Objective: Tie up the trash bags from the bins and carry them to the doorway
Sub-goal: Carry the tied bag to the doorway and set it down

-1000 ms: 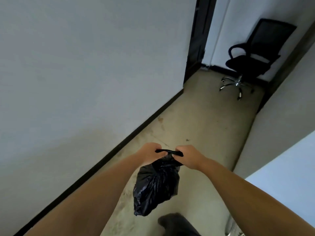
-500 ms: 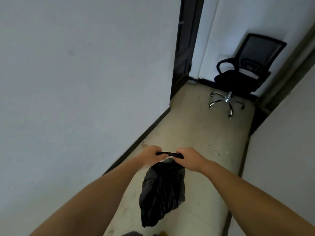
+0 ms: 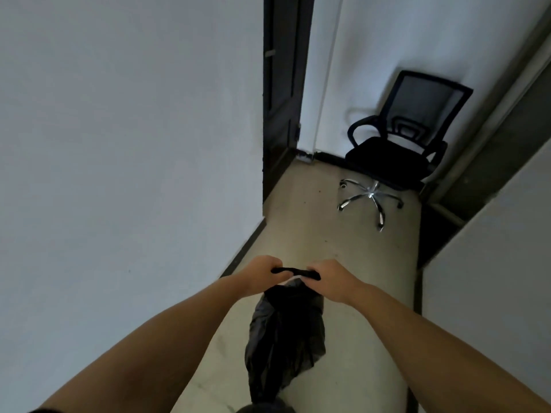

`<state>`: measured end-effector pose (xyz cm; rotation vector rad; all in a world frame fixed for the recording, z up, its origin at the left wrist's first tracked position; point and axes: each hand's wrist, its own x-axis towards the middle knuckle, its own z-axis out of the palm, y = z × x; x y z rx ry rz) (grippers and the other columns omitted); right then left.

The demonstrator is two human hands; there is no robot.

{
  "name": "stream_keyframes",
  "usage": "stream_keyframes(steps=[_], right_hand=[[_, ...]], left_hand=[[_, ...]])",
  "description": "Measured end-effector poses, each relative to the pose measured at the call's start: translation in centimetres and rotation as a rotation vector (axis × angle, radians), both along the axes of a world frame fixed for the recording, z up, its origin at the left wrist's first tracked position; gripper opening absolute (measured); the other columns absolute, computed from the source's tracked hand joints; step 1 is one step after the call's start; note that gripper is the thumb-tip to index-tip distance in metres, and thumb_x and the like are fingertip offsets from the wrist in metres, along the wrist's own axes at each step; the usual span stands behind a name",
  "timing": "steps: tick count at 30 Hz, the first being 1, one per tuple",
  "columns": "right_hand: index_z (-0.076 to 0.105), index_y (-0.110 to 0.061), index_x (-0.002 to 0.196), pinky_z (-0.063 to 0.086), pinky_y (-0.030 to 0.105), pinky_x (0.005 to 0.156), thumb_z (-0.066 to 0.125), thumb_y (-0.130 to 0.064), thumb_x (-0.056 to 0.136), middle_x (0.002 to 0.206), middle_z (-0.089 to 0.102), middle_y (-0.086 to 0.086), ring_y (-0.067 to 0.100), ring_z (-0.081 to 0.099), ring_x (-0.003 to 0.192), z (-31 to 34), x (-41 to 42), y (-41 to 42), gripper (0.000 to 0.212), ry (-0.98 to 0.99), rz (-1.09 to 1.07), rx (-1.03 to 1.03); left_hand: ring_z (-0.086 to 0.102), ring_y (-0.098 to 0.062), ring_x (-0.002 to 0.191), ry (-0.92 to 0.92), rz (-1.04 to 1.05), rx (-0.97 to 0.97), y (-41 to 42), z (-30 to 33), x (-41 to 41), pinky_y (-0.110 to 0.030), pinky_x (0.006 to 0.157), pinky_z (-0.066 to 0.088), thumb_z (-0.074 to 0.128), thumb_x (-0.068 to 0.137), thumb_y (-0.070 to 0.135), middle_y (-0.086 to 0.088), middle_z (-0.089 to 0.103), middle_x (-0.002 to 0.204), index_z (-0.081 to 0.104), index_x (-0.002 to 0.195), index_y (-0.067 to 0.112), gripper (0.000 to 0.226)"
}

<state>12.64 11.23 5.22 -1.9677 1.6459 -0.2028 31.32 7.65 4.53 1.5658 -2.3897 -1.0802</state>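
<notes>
A black trash bag (image 3: 284, 338) hangs in front of me above the corridor floor. My left hand (image 3: 262, 274) and my right hand (image 3: 329, 278) each grip one end of the bag's twisted top, which stretches as a short dark strip between them. The bag's body dangles below both hands, off the floor. A dark doorway (image 3: 281, 93) opens on the left side, further down the corridor.
A black mesh office chair (image 3: 396, 150) on a chrome star base stands at the far end of the corridor. White walls run close on both sides, with a dark opening (image 3: 438, 234) on the right. A dark shape, perhaps my foot (image 3: 265, 408), shows at the bottom edge.
The view has advanced down the corridor, so the doorway and chair appear closer. Both hands keep the same hold on the bag top; the bag hangs straighter now.
</notes>
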Motion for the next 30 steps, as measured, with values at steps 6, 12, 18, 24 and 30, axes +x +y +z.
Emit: stream_keyframes(steps=[6, 12, 18, 24, 30], right_hand=[[0.056, -0.01, 0.076, 0.035, 0.027, 0.057, 0.055, -0.025, 0.091, 0.067, 0.051, 0.0, 0.02, 0.051, 0.067, -0.2, -2.6, -11.2, 0.021, -0.004, -0.039, 0.028], [0.048, -0.026, 0.066, 0.033, 0.014, 0.051, 0.055, -0.024, 0.092, 0.063, 0.046, -0.01, 0.007, 0.046, 0.058, -1.1, -4.4, -22.0, 0.028, -0.03, 0.021, 0.093], [0.058, -0.014, 0.08, 0.035, 0.019, 0.054, 0.058, -0.035, 0.09, 0.071, 0.056, 0.001, 0.013, 0.051, 0.064, -3.0, -6.9, -34.5, 0.023, -0.106, 0.103, 0.176], [0.064, -0.009, 0.091, 0.045, 0.027, 0.069, 0.049, -0.03, 0.095, 0.086, 0.065, 0.004, 0.018, 0.06, 0.081, -4.6, -8.1, -44.6, 0.026, -0.17, 0.194, 0.255], [0.064, -0.01, 0.099, 0.032, 0.014, 0.055, 0.044, -0.031, 0.098, 0.078, 0.056, -0.003, 0.006, 0.049, 0.064, -9.9, -5.6, -52.2, 0.029, -0.133, 0.224, 0.317]], left_hand=[[0.038, -0.008, 0.053, -0.012, -0.038, 0.04, -12.0, 0.2, -2.9, -0.022, 0.052, 0.027, 0.055, 0.092, 0.038, 0.004, 0.04, 0.058, 0.046, 0.066, 0.014, 0.036], [0.043, -0.015, 0.066, -0.023, 0.025, 0.073, -21.7, -1.9, -4.6, -0.022, 0.054, 0.028, 0.053, 0.093, 0.036, 0.004, 0.042, 0.062, 0.052, 0.074, 0.012, 0.031], [0.047, -0.014, 0.067, -0.031, 0.208, 0.124, -32.2, -4.5, -6.6, -0.026, 0.059, 0.033, 0.053, 0.091, 0.041, -0.002, 0.052, 0.073, 0.062, 0.084, 0.008, 0.034], [0.05, -0.018, 0.081, -0.062, 0.319, 0.197, -40.2, -6.4, -8.0, -0.027, 0.066, 0.034, 0.051, 0.093, 0.04, -0.006, 0.055, 0.083, 0.056, 0.083, 0.013, 0.029], [0.059, -0.023, 0.103, -0.138, 0.232, 0.259, -47.7, -10.2, -6.2, -0.029, 0.084, 0.043, 0.05, 0.094, 0.037, -0.007, 0.064, 0.109, 0.061, 0.106, 0.008, 0.033]])
